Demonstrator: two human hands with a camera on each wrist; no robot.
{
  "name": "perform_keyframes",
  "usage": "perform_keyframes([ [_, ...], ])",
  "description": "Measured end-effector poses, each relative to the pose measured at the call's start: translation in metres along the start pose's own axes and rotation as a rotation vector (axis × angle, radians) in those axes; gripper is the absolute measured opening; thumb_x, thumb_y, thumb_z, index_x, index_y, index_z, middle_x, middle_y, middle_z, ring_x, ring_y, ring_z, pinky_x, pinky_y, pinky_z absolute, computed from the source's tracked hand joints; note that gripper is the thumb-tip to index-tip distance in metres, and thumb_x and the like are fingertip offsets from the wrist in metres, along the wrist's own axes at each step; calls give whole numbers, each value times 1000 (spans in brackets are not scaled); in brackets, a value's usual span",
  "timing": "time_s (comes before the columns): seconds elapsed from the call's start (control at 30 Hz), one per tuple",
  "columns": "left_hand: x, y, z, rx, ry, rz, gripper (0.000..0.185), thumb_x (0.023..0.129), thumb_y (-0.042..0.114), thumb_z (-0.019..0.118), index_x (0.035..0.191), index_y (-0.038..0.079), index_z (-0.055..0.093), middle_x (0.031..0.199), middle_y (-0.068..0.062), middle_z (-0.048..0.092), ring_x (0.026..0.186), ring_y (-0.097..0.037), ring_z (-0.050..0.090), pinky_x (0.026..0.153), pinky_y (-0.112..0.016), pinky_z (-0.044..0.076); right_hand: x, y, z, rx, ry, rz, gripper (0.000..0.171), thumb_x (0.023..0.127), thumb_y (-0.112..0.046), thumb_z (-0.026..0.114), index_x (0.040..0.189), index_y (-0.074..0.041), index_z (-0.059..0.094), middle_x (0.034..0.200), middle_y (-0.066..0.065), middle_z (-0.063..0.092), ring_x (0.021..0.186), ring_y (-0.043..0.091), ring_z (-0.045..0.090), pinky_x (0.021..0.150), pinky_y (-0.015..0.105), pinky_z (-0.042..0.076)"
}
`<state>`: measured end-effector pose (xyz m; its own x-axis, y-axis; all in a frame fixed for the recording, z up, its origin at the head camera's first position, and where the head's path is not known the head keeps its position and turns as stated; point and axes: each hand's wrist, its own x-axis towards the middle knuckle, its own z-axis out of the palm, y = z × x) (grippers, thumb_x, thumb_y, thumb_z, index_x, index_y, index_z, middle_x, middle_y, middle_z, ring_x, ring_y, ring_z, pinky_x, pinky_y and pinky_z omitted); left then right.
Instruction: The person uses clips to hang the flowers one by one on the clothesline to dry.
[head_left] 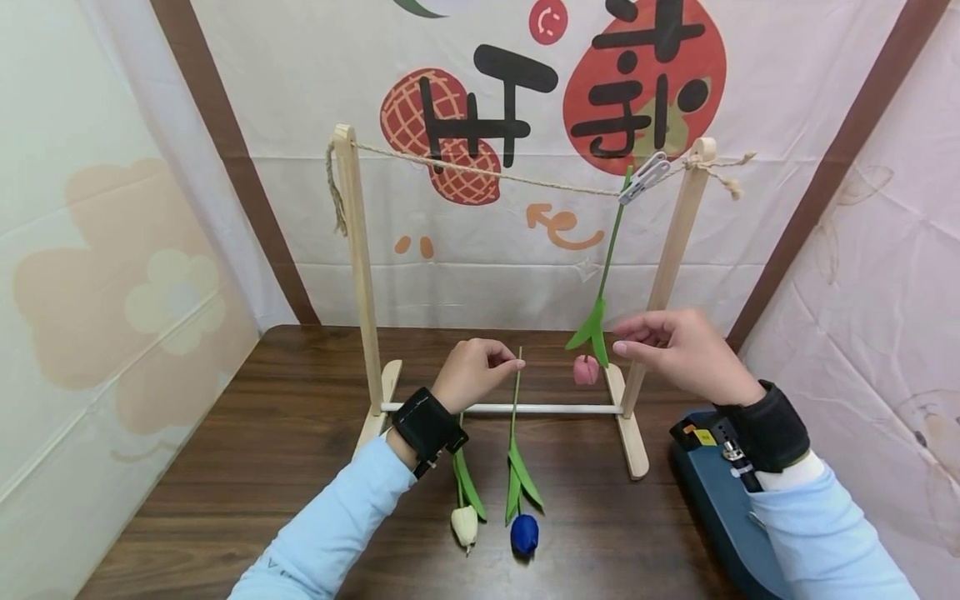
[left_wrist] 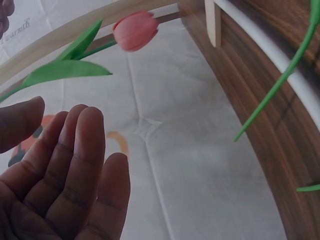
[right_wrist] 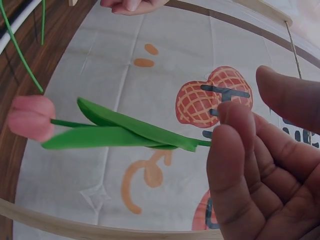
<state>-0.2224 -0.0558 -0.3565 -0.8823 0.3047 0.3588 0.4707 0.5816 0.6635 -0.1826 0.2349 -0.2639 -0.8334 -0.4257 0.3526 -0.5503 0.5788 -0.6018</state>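
Observation:
A pink tulip hangs head down from a rope, its stem end held by a clothespin. My right hand is just right of its leaves, fingers loosely bent with nothing between them. In the head view my left hand overlaps the stem end of a blue tulip. The left wrist view shows that stem apart from the left fingers, which are relaxed and hold nothing. A white tulip lies left of the blue one, its stem partly hidden by the left wrist.
The rope runs between two wooden posts on feet, joined low down by a white rod. A dark teal case stands at the right, under the right forearm. Behind the wooden table hangs a printed cloth.

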Motion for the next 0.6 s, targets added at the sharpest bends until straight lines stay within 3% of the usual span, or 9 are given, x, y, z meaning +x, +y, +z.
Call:
perform_keyframes([
  [0.37,-19,-21,6,-10,-54,-89,18,91,27,70,83,12,74,71,5,60,62,-13,51,59,-29,42,-16,14,14,19,-16,85,23,91,-20,72,108,-3,72,83,2,67,71,17,58,56,27,48],
  [0.6,-26,-28,10,-25,-72,-125,20,91,26,71,85,7,74,67,4,59,58,-13,52,56,-29,42,-21,26,28,109,-44,151,27,91,-19,71,108,2,70,84,7,67,67,18,60,58,29,53],
])
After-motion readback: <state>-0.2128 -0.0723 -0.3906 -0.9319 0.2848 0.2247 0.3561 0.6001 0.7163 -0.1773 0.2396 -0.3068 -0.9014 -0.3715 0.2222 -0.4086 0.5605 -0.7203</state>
